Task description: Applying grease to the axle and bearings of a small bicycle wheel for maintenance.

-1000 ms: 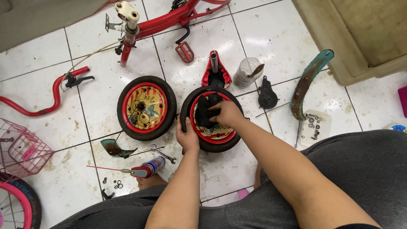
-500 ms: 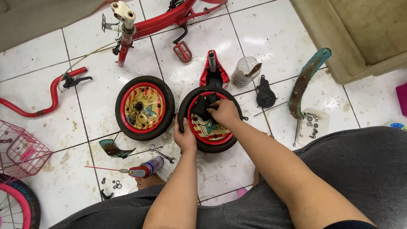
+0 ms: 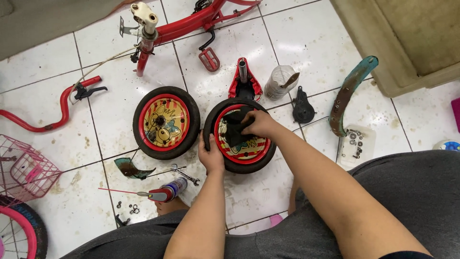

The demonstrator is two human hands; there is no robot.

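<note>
Item: small wheel (image 3: 242, 153), black tyre, red rim, striped printed disc. Lies flat on the white tile floor (image 3: 306, 43), directly in front of the person, just right of a matching second wheel (image 3: 166, 123) with a yellow printed disc; the two tyres nearly touch.

Left hand (image 3: 211, 156): closed on the wheel's near-left tyre edge, thumb over the top, steadying it.

Right hand (image 3: 258, 124): fingers closed on a black rag (image 3: 235, 132), pressing it against the disc near the hub.

Handling, by judgement: the wheel looks light and stiff; the rubber tyre gives sure purchase, so the rim edge is the best hold. The glossy disc is likely slick, perhaps oily, and thin enough to dent. The rag is soft and limp; it bunches under the palm.

Surroundings:
- red frame (image 3: 191, 21) with a pedal (image 3: 209, 59), top of view
- red handlebar (image 3: 52, 110) with brake lever, left
- red saddle (image 3: 245, 81), upturned, just beyond the wheel
- clear plastic cup (image 3: 280, 81), beside the saddle
- teal, rusted mudguard (image 3: 350, 93), right
- white tray (image 3: 357, 144) of nuts and washers, beside the mudguard
- spray can (image 3: 165, 192) with straw, and a spanner (image 3: 184, 173), near left
- pink basket (image 3: 24, 170), far left
</note>
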